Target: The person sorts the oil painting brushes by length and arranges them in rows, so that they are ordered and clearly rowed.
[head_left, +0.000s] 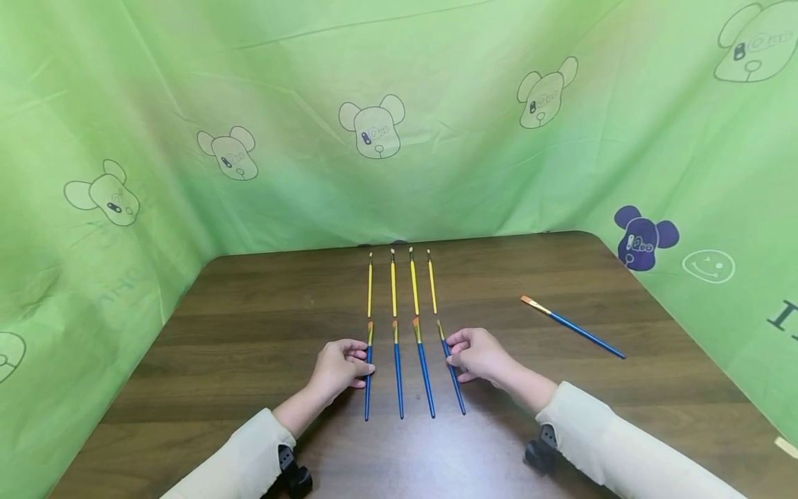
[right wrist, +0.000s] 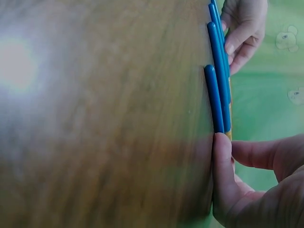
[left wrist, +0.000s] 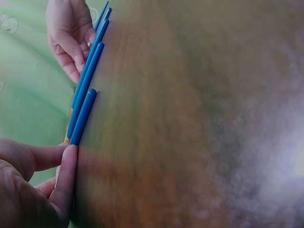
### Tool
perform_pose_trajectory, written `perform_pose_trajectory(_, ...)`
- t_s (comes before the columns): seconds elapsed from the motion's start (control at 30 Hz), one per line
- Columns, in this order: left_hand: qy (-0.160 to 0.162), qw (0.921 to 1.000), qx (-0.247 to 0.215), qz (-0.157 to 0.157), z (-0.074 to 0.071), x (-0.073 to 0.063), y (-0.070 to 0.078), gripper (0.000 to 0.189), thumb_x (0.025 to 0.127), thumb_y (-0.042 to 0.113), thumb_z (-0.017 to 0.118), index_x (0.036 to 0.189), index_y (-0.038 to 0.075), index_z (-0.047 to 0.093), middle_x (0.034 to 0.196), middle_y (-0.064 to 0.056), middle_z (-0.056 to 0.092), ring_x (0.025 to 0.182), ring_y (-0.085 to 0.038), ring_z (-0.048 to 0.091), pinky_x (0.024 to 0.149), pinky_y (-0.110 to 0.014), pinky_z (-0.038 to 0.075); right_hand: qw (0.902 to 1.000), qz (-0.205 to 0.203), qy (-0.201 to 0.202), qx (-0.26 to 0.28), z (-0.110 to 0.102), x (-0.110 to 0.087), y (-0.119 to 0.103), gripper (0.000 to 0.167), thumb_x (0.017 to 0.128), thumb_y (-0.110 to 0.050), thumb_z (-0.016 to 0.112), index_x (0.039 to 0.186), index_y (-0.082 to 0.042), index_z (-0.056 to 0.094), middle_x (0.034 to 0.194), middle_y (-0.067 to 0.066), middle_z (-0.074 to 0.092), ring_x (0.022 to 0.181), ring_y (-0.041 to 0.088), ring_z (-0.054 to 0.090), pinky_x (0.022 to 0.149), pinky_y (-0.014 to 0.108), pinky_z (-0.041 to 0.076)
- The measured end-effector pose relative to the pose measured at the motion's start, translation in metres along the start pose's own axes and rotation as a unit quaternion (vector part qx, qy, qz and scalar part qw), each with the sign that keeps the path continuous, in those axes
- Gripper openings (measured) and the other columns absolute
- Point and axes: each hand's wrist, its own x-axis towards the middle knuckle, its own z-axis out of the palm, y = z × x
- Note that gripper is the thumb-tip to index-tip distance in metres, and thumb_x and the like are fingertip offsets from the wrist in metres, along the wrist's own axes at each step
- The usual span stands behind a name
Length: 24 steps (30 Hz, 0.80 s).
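In the head view, several blue-handled paintbrushes lie side by side in a row, bristles pointing away. My left hand (head_left: 337,367) pinches the leftmost paintbrush (head_left: 367,398) between thumb and fingers, near the middle of its handle. At the row's other end, my right hand (head_left: 483,357) pinches the rightmost paintbrush (head_left: 458,395), which slants slightly. Between the hands lie two more blue paintbrushes, one nearly straight (head_left: 399,381) and one a little tilted (head_left: 427,381). Both wrist views show thumb and fingertips at the handles, close to the table.
Beyond the blue row stands a matching row of thin yellow-handled paintbrushes (head_left: 394,287). Another blue paintbrush (head_left: 580,328) lies diagonally at the right of the brown wooden table (head_left: 262,305). A green cloth (head_left: 299,194) with printed bear heads surrounds the back and sides.
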Motion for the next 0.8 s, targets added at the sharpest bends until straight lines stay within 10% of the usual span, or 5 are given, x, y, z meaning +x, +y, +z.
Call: perform_pose_trajectory(0.8,0.0,1.0,0.005,0.0,-0.001,0.001,0.0,0.042,0.073,-0.013,0.077,0.113,-0.01,0.063,0.089,-0.011,0.062,0.067,-0.014,0.062,0.054,-0.033,0.058,0.9953,-0.071,-0.06,-0.026,-0.09,0.012,0.02,0.037,0.089,0.003,0.064,0.12,0.019,0.05,0.1,0.018,0.061,0.087,0.022,0.063,0.074,0.037,0.058)
